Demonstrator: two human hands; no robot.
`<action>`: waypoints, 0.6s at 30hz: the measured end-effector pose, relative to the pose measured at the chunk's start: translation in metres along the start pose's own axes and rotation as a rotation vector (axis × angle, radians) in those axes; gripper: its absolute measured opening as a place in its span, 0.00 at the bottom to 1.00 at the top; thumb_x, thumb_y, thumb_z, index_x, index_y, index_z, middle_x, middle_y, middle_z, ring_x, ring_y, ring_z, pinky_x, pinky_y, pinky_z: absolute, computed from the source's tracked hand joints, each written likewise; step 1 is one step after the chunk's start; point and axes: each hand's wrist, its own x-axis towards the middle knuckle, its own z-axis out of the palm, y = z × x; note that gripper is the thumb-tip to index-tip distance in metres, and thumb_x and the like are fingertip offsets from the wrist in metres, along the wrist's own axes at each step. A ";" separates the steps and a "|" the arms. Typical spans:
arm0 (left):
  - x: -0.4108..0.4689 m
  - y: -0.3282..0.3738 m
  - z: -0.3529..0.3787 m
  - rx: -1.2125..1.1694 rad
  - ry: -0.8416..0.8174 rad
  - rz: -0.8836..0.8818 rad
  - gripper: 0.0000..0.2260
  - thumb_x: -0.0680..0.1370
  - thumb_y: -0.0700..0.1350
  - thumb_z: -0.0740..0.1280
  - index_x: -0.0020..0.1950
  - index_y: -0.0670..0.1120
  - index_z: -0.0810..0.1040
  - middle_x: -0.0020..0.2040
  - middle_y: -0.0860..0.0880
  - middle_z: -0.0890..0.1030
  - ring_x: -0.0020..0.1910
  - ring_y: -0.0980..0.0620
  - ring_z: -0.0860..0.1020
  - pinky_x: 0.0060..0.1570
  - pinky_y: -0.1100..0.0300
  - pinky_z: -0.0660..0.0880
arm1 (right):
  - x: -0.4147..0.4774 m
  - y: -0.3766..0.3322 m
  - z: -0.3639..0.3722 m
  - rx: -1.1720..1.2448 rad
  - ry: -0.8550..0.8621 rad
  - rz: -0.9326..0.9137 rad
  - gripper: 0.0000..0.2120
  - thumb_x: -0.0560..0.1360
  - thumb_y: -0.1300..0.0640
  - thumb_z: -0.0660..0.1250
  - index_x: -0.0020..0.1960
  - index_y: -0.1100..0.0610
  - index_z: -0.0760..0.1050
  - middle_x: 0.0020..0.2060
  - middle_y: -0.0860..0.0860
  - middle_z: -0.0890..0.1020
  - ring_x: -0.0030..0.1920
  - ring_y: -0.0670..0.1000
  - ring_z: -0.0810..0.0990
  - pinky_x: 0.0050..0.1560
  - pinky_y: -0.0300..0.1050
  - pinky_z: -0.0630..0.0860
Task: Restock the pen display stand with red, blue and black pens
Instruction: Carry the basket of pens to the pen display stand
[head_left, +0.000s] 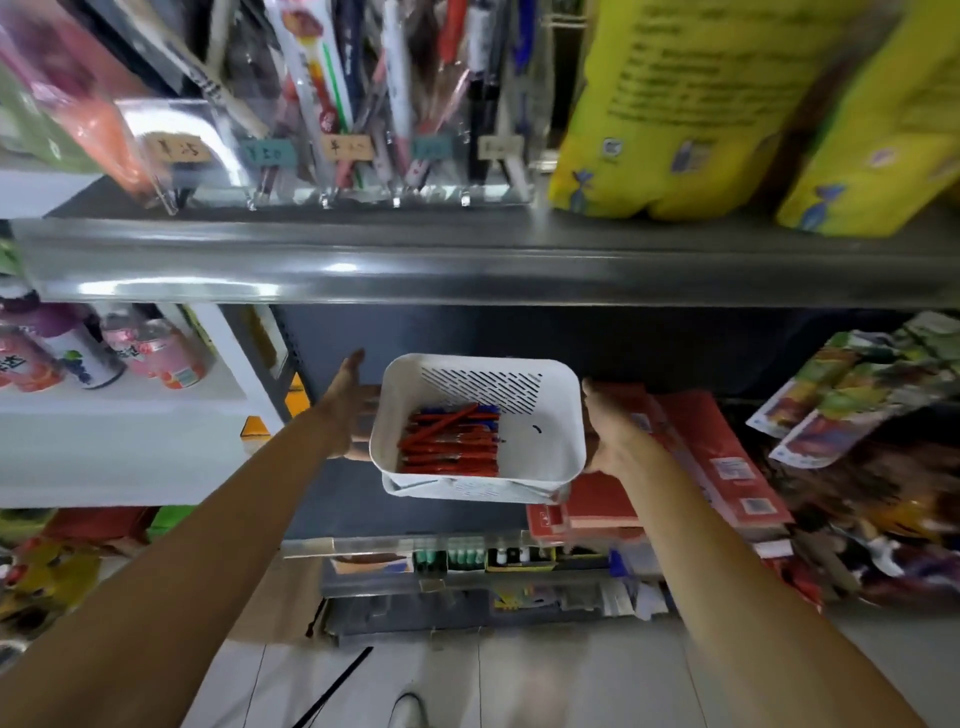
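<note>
A white slotted plastic basket sits between my two hands below the steel shelf. Inside it lies a heap of red pens with a few blue pens at the far side. My left hand is at the basket's left wall, fingers straight and stretched forward. My right hand is against its right wall, fingers reaching under the basket. The clear pen display stand stands on the upper shelf with price labels and assorted pens in its compartments.
Yellow packages fill the upper shelf right of the stand. A steel shelf edge crosses the middle of the view. Red booklets lie right of the basket, drink cans on a white shelf at left, snack packets at far right.
</note>
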 end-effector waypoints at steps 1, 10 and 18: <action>-0.002 0.002 0.011 0.034 -0.006 0.017 0.35 0.76 0.71 0.46 0.61 0.44 0.75 0.60 0.44 0.76 0.54 0.42 0.75 0.50 0.47 0.72 | -0.011 -0.002 -0.011 0.012 0.011 0.001 0.20 0.80 0.39 0.55 0.55 0.55 0.72 0.61 0.56 0.76 0.64 0.61 0.74 0.66 0.63 0.68; -0.018 0.025 0.126 0.270 -0.202 0.111 0.34 0.77 0.70 0.45 0.58 0.45 0.76 0.57 0.44 0.78 0.49 0.45 0.77 0.49 0.50 0.72 | -0.066 0.013 -0.133 0.188 0.174 -0.034 0.26 0.75 0.33 0.59 0.57 0.55 0.74 0.53 0.58 0.79 0.57 0.61 0.76 0.66 0.64 0.68; -0.031 0.035 0.256 0.362 -0.471 0.087 0.30 0.77 0.69 0.51 0.48 0.42 0.73 0.46 0.44 0.75 0.40 0.45 0.73 0.37 0.54 0.72 | -0.123 0.038 -0.213 0.284 0.436 -0.090 0.29 0.77 0.37 0.60 0.65 0.59 0.75 0.59 0.57 0.79 0.62 0.61 0.76 0.65 0.59 0.72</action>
